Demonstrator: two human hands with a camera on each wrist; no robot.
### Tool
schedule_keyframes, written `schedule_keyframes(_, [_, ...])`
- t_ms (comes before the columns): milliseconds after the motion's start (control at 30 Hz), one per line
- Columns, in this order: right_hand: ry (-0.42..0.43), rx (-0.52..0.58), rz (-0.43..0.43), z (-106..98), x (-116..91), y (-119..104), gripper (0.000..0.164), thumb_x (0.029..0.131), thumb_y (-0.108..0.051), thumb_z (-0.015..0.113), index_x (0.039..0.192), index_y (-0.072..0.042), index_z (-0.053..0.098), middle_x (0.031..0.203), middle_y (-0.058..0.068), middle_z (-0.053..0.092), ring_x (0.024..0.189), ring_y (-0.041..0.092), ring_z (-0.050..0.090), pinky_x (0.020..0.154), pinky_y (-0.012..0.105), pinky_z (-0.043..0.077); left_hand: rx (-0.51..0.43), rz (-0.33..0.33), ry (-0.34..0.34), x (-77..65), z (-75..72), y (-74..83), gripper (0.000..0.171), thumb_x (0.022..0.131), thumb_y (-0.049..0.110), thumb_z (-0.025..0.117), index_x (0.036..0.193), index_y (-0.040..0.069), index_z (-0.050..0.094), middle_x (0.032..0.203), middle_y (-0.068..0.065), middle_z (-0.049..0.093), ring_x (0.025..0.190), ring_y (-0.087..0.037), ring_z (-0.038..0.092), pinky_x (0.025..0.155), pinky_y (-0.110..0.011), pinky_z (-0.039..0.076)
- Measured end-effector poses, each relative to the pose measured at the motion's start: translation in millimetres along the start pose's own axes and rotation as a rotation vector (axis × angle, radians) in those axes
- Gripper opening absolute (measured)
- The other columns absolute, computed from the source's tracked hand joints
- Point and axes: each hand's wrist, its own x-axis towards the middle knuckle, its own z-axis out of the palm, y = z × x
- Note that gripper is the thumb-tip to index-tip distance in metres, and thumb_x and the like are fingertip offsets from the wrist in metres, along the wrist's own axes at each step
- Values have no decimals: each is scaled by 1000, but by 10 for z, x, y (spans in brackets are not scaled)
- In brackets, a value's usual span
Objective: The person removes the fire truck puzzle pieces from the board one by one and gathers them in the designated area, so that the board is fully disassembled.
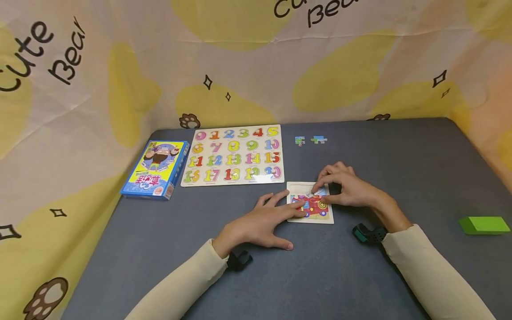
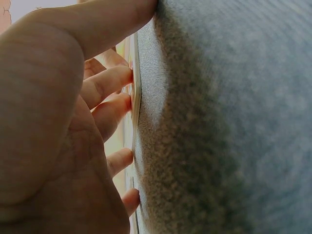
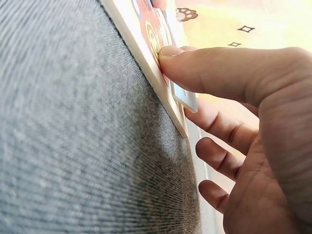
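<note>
A small jigsaw board (image 1: 308,219) with a picture of a red vehicle lies on the table between the two hands. My left hand (image 1: 262,222) is spread flat, its fingertips resting on the board's left part and the thumb apart on the table side. At the board's upper right, my right hand (image 1: 348,189) pinches a light-blue puzzle piece (image 3: 185,97) between thumb and forefinger. In the right wrist view this piece stands slightly raised from the board, with the thumb tip against the red picture. The other right fingers are loosely bent beyond the board's edge.
Two loose puzzle pieces, a left one (image 1: 300,141) and a right one (image 1: 319,139), lie behind the board. A number board (image 1: 232,153) and a blue-yellow box (image 1: 156,170) sit at the back left. A green block (image 1: 484,225) is far right on the grey table (image 1: 408,169).
</note>
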Motion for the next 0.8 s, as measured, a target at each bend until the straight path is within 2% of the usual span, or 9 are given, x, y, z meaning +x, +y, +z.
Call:
schedule_keyframes(200, [5, 0, 4, -1, -32, 12, 28, 82, -14, 84, 105, -29, 78, 108, -5, 66, 104, 16, 39, 86, 46, 22, 2, 2, -4, 21, 11, 7, 77, 88, 51, 75, 156, 32, 42, 170, 14, 21, 161, -27, 1, 124, -60, 8])
schedule_keyframes(467, [19, 9, 23, -14, -50, 8, 44, 82, -14, 85, 123, -21, 70, 111, -5, 67, 101, 18, 44, 85, 42, 25, 7, -2, -13, 22, 9, 15, 77, 89, 51, 75, 156, 32, 42, 170, 14, 21, 161, -27, 0, 124, -58, 7])
schedule_keyframes(800, [13, -14, -2, -39, -28, 8, 38, 84, -17, 84, 121, -20, 74, 109, -3, 69, 100, 18, 45, 85, 42, 26, -2, -13, -5, -3, 1, 12, 77, 88, 50, 76, 155, 31, 43, 170, 13, 21, 161, -27, 0, 124, -59, 7])
